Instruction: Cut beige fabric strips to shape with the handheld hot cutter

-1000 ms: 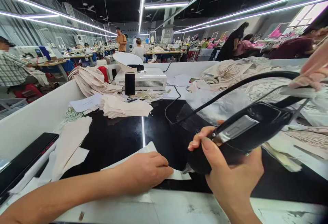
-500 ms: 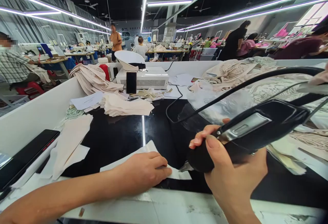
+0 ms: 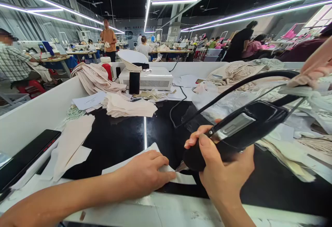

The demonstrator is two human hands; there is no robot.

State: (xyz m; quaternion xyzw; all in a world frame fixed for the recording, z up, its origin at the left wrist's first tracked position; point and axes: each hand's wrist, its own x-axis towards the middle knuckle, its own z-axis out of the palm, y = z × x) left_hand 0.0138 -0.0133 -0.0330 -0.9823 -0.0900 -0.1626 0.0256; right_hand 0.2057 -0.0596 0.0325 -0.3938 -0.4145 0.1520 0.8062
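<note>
My right hand (image 3: 223, 175) is wrapped round a black corded hand tool (image 3: 241, 130), its blunt nose and metal tip down by a white fabric piece (image 3: 147, 152) on the black table top (image 3: 119, 137). My left hand (image 3: 145, 173) lies on that piece, fingers curled and pressed down on its near edge. The tool's black cable (image 3: 233, 88) arcs up and away to the right. Another person's hand (image 3: 315, 66) shows at the right edge, above the cable.
A black phone (image 3: 23, 157) lies at the left edge. Beige fabric stacks (image 3: 129, 107), papers, a white machine (image 3: 145, 78) and lace piles (image 3: 249, 71) crowd the far half of the table. White walls rim the table. People work at benches behind.
My right hand and the tool have shifted a little left, closer to the fabric piece. The left hand stays pressed on it. A standing person at the back has moved left.
</note>
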